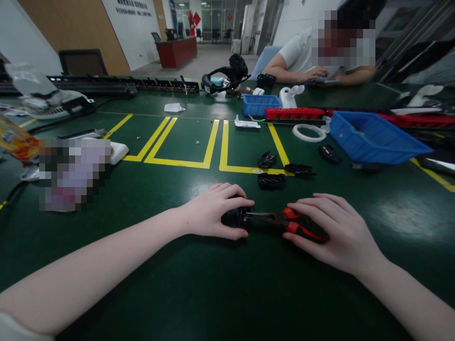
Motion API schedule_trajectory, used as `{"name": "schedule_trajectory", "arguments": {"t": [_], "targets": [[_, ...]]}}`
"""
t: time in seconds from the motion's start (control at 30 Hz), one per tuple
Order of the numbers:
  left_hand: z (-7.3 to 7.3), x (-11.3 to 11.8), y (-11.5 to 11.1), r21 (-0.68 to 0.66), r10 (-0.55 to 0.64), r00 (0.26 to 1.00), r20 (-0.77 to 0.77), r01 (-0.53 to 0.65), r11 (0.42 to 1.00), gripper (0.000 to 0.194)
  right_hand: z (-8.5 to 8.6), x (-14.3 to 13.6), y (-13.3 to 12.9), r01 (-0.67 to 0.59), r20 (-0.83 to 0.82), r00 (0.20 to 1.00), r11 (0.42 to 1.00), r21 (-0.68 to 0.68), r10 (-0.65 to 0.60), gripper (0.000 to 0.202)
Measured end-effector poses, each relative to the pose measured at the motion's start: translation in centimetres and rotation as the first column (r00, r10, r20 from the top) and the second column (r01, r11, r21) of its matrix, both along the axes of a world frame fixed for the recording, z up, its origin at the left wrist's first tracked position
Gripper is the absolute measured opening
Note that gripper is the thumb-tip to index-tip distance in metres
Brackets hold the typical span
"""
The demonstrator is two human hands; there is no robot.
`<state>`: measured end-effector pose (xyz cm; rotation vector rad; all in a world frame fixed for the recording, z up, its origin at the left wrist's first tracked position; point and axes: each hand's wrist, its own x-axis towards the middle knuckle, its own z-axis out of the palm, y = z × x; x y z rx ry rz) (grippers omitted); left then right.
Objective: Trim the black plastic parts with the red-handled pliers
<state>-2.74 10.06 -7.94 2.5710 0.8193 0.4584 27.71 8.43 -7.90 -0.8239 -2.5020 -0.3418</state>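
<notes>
My left hand [220,210] is closed around a small black plastic part [242,219], gripping it between thumb and fingers just over the green table [159,293]. From the right, my right hand [334,229] holds red-handled long-nose pliers [289,220]. The slim jaws of the pliers point left and reach the black part's right end; whether they pinch it I cannot tell. Beyond my hands lie several similar black parts [271,181], near a yellow tape corner.
Two blue bins [377,137] [261,104] stand toward the back right, with a white ring [308,133] and red rails [295,113] near them. A pixelated object [76,175] lies at left. Across the table sits a person [298,59] with both forearms on it.
</notes>
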Motion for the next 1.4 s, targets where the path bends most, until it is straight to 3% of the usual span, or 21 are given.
{"name": "schedule_trajectory", "arguments": {"t": [0.93, 1.4], "targets": [[0.18, -0.04, -0.02, -0.021, 0.004, 1.0, -0.003, -0.004, 1.0, 0.06, 0.11, -0.88, -0.39, -0.014, -0.092, 0.996, 0.961, -0.277, -0.012, 0.032], [0.1, -0.03, 0.04, 0.012, -0.006, 1.0, -0.003, 0.006, 1.0, 0.06, -0.04, -0.5, -0.09, -0.014, -0.077, 0.997, 0.963, -0.271, -0.007, 0.032]]}}
